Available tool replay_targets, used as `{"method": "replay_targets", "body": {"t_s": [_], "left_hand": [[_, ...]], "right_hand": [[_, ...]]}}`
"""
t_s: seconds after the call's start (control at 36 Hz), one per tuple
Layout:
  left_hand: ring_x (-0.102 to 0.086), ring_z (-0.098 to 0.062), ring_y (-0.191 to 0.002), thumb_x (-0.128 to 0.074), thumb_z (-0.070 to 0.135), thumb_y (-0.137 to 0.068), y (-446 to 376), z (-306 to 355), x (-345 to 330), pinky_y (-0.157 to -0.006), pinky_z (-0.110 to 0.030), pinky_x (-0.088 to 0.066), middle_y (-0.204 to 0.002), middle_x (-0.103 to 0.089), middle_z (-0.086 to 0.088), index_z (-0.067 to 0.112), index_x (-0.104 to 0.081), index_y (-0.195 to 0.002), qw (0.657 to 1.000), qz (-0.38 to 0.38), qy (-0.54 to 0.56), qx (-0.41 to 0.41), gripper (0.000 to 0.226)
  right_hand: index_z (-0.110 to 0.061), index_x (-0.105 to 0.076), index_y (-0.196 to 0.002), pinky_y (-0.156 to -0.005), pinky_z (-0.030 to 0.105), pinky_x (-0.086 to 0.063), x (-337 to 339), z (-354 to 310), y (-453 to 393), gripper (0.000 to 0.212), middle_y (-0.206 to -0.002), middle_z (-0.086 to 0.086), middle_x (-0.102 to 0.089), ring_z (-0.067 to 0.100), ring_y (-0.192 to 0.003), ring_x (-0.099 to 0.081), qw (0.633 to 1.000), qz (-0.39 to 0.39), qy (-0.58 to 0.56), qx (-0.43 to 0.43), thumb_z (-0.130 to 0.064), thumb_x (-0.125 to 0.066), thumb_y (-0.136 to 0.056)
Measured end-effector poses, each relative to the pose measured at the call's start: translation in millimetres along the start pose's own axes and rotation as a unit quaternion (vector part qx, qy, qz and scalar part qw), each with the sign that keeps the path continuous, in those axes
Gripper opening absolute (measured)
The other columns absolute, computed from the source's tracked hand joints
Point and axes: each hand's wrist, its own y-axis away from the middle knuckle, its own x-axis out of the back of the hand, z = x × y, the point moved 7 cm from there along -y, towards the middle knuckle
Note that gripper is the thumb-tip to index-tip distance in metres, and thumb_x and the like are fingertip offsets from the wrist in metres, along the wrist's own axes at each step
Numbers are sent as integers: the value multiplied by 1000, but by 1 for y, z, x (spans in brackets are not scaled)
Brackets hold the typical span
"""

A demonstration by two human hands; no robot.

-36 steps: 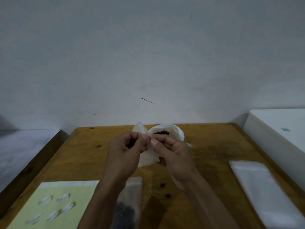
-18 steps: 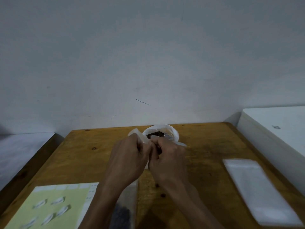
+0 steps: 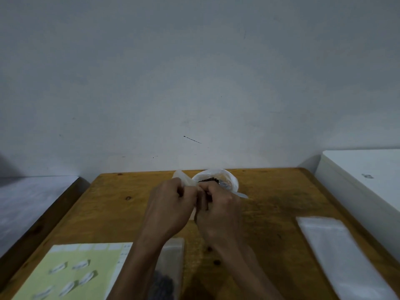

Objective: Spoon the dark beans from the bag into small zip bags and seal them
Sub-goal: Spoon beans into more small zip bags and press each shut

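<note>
Wooden table [image 3: 112,213]: left hand [image 3: 171,210], right hand [image 3: 218,211], knuckles up, side by side before bean bag [image 3: 225,180], fingers curled, pinching small zip bag [image 3: 183,178].

Two hands pinch a small bag over a wooden bench.

The left hand [image 3: 171,210] and right hand [image 3: 218,211] meet knuckle to knuckle, fingers curled on a small zip bag [image 3: 183,178]. Just behind them stands the open bag of dark beans [image 3: 216,179]. A filled bag [image 3: 168,271] lies under the left forearm, a yellow-green sheet [image 3: 71,271] beside it, and a stack of clear bags [image 3: 337,254] well to the right.
</note>
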Motion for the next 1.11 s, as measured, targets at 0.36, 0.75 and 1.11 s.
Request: {"method": "replay_targets", "body": {"t_s": [0.36,0.75,1.11], "left_hand": [[-67,-27,-68,-44,33,-103,9,-7,-6,-65,-54,-54,-72,-68,-6,15,-64,-79,999,-47,6,-22,36],[-72,-17,-60,-63,20,-89,2,-13,11,-55,-49,-57,-60,-68,-12,-1,-60,-65,999,17,-43,-4,32],[-48,-11,-47,-77,28,-76,8,0,31,-47,-26,-39,-50,-52,2,19,-50,-53,996,9,-85,-27,36]], "right_hand": [[-19,-74,-92,-62,23,-55,-6,9,-3,19,-80,-8,-71,3,-72,-65,997,-63,-39,-34,-30,-59,-98],[-14,-63,-82,-59,12,-52,11,0,-6,11,-80,-6,-68,1,-71,-65,1000,-5,-25,11,-9,-63,-92],[-19,-71,-123,-80,-5,-35,-8,1,-6,40,-124,-3,-69,2,-107,-60,981,-186,15,46,2,-56,-93]]}}
